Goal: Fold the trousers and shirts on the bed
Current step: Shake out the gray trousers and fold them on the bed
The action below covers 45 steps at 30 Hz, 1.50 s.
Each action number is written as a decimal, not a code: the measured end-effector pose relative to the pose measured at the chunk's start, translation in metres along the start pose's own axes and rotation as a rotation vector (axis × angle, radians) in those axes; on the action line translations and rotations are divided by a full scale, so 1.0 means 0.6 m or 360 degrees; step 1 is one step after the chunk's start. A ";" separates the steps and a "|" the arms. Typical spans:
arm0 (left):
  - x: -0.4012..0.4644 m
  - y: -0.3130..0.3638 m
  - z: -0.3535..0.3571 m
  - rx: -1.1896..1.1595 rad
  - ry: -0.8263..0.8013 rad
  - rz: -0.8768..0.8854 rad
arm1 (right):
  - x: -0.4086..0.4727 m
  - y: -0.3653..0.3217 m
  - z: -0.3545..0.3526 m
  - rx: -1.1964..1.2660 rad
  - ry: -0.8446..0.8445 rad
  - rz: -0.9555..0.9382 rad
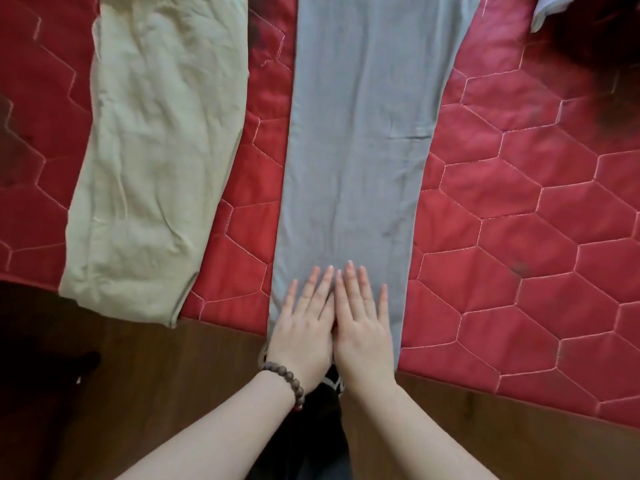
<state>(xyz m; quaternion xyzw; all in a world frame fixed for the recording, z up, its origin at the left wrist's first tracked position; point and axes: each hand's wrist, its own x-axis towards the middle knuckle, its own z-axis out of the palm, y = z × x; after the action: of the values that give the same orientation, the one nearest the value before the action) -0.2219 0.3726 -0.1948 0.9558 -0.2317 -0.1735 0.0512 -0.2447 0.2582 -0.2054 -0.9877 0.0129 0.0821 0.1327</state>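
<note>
- While my palms press flat, the red quilt (pixel 519 202) of the bed spreads widest beneath everything, running off every edge but the near one, where brown floor (pixel 156 393) shows.
- Grey trousers (pixel 356 150) lie lengthwise down the middle, already doubled leg on leg by my reckoning, the cuff end nearest me at the bed's edge.
- Beige trousers (pixel 152 161) wait to the left, apart from the grey pair, creased and not yet neatened.
- A white scrap (pixel 545 10) peeks in at the far right corner; I cannot tell what it is.
- My left hand (pixel 304 327) and right hand (pixel 363 323) rest side by side on the cuff end, touching each other, fingers straight, gripping nothing.
- I judge this the smoothing step; next I need to pinch the cuffs and carry them toward the waist.
- A bead bracelet (pixel 287 379) circles my left wrist.
</note>
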 end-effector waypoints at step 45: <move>0.001 -0.190 -0.061 -0.0696 -0.0499 0.0671 | -0.041 0.131 -0.136 0.0439 -0.0848 -0.0690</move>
<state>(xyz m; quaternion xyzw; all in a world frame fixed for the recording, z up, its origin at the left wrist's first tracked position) -0.1602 0.4741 -0.1813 0.8149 -0.3867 -0.3495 0.2535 -0.2595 0.1611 -0.1441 -0.8843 -0.2208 0.3036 0.2775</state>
